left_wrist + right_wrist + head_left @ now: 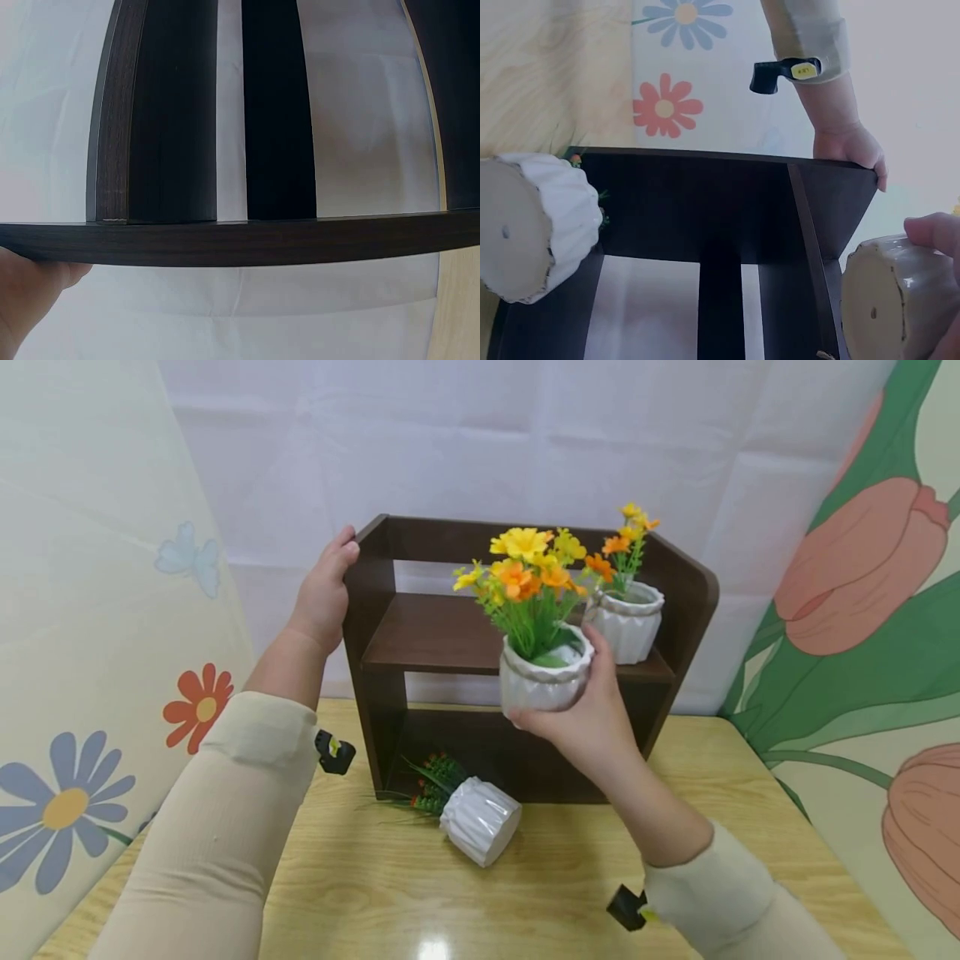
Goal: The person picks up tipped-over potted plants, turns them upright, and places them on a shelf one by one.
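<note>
My right hand [592,718] grips a white fluted pot [543,681] with yellow and orange artificial flowers, holding it upright in front of the shelf's upper level. In the right wrist view, the pot's pale underside shows beside the thumb. My left hand [324,593] holds the upper left side of a dark brown two-tier shelf [438,631], fingers bent at its edge. A similar flower pot [626,622] stands on the upper right tier. Another white pot [480,822] lies tipped over in front of the lower tier, its green, red-flecked plant [435,785] pointing left into the shelf.
Under everything is a light wood table [360,885]. A white cloth backdrop [480,435] hangs behind the shelf. Flower-printed panels [862,677] flank both sides. Each sleeve carries a small black wrist device [333,752].
</note>
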Demonstrator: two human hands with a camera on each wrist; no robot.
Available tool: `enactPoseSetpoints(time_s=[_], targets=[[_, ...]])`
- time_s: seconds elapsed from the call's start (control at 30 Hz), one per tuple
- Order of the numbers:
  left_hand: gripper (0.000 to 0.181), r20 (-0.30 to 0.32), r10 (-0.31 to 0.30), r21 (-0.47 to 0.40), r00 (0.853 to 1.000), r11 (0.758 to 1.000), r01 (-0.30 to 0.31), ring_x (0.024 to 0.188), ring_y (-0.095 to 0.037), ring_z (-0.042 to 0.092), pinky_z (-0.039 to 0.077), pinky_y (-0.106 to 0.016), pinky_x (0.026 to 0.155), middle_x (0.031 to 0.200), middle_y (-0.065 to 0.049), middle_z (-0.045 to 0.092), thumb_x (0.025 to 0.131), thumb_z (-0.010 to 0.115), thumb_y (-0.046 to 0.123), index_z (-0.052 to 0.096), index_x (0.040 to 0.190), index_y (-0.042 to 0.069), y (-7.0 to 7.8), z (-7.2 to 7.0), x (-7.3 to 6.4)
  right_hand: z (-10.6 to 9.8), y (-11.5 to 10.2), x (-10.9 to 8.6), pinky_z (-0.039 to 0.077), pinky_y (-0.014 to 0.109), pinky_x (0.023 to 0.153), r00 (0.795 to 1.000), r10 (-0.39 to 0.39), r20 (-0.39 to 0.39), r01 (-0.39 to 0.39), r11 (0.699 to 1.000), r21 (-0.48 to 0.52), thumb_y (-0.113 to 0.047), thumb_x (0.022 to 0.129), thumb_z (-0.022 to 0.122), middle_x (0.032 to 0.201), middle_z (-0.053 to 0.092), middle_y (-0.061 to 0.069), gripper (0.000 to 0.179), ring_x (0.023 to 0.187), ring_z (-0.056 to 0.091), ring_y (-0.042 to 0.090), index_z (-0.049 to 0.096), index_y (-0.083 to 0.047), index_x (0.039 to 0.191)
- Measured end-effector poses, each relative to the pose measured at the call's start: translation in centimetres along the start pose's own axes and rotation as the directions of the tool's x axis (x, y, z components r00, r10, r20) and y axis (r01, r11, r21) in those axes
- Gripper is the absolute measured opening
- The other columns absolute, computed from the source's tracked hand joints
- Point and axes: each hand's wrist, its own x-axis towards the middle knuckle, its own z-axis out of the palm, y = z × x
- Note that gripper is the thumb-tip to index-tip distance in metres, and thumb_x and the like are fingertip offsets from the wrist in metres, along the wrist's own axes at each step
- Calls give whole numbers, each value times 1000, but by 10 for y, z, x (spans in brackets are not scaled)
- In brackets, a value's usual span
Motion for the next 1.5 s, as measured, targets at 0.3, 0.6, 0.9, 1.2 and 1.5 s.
enactPoseSetpoints(time_s=[0.3,0.6,0.9,1.2,1.5], targets=[[55,2,-6,-16,1000,1000,6,142,-21,24,25,-33,116,165,7,13,104,25,43,15,158,34,2,0,0,1,-4,24,40,50,108,1000,-22,-10,22,1000,-14,-17,63,91,150,36,7,121,132,41,26,11,-25,154],[55,2,-6,-25,1000,1000,6,142,-20,25,24,-35,118,165,7,13,104,25,42,15,158,34,3,0,0,10,-14,45,41,47,108,996,-76,-42,77,997,6,-15,60,92,146,40,9,118,129,44,26,17,-23,151],[55,3,-12,-27,1000,1000,12,141,-21,26,25,-36,118,165,4,14,104,25,43,14,158,34,2,0,0,18,-16,62,39,45,109,996,-56,-69,54,998,-24,-18,60,92,147,42,10,119,130,45,28,17,-23,153],[56,4,-14,-17,1000,1000,14,141,-22,25,24,-35,118,165,3,14,104,24,42,13,158,33,1,1,-1,26,-13,79,39,46,109,996,-26,-82,23,999,-31,-22,64,91,149,42,9,117,131,45,28,16,-23,153],[56,-2,-15,31,1000,999,15,146,-19,18,17,-39,122,166,6,10,104,24,45,13,158,34,0,0,0,28,-7,94,36,46,112,995,0,-104,-5,999,-53,-26,64,91,152,39,11,118,135,42,30,15,-24,154]])
